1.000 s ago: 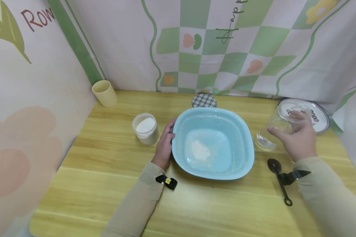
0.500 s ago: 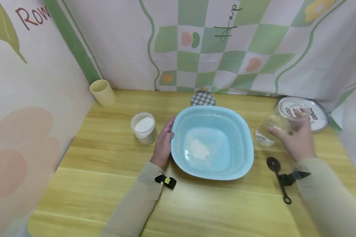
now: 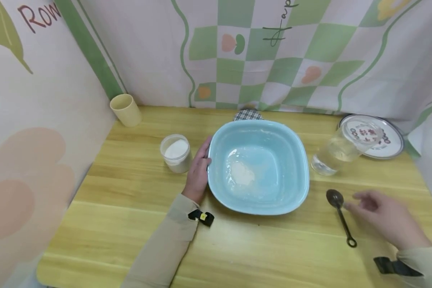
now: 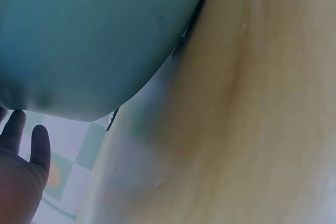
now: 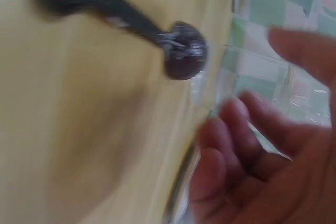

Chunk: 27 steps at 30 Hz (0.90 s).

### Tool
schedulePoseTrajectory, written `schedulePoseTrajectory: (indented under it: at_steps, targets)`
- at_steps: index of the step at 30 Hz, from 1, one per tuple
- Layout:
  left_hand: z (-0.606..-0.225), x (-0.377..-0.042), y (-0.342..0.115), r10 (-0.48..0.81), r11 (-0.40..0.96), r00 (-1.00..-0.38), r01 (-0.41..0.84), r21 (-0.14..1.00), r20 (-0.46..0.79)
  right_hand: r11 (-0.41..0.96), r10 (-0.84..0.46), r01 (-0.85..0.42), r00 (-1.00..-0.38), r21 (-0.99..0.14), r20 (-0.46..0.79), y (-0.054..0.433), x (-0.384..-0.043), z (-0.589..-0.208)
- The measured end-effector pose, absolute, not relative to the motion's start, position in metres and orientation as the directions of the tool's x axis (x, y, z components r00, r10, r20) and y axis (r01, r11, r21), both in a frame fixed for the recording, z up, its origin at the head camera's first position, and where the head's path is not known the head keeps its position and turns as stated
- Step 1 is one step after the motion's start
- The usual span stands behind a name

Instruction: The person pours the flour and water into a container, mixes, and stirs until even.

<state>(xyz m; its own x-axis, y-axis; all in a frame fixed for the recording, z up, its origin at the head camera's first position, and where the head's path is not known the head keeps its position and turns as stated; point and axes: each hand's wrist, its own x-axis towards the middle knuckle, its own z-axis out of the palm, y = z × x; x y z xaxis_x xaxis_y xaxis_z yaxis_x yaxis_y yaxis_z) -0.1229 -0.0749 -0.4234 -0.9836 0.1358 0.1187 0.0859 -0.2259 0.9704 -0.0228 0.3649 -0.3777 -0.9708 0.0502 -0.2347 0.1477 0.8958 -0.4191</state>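
A light blue basin (image 3: 289, 200) with a wet white powdery patch (image 3: 242, 174) inside stands mid-table. Against its left wall my left hand (image 3: 198, 174) rests, thumb tip at the rim; in the left wrist view the visible fingers (image 4: 40, 148) are straight. My right hand (image 3: 385, 214) hovers at the right with loosely bent fingers and holds nothing. Just left of it lies a dark measuring-type spoon (image 3: 340, 214) with a ringed handle end, its bowl nearest the fingertips. Behind, a clear jar (image 3: 336, 154) with some clear liquid stands upright on the table.
A tub of white powder (image 3: 177, 154) stands left of the basin. A cream cup (image 3: 126, 110) is at the back left corner. Behind the basin lies a checked coaster (image 3: 248, 114); a white plate (image 3: 390, 146) lies behind the jar. Fabric (image 3: 158, 52) hangs along the back edge.
My right hand has let go of the clear jar and moved down and right beside the spoon. The basin's far rim appears higher, covering more of the coaster. My left hand stays at the basin.
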Motion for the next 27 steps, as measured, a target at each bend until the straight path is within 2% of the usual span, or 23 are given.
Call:
schedulePoseTrajectory:
  at_steps: [4,12,27]
  targets:
    - [-0.426,-0.126,-0.076,0.139,-0.233,-0.988,0.028,0.972,0.061,0.912,0.004,0.157,-0.928,-0.38,-0.373,0.369,-0.015,-0.382]
    - [-0.429,-0.13,-0.078,0.141,-0.238,-0.99,-0.014,0.971,0.02,0.925,-0.011,0.177,-0.871,-0.336,-0.491,0.364,-0.003,-0.392]
    - [-0.431,-0.127,-0.076,0.112,-0.242,-0.993,0.017,0.97,0.046,0.944,-0.027,0.147,-0.858,-0.294,-0.514,0.352,-0.003,-0.401]
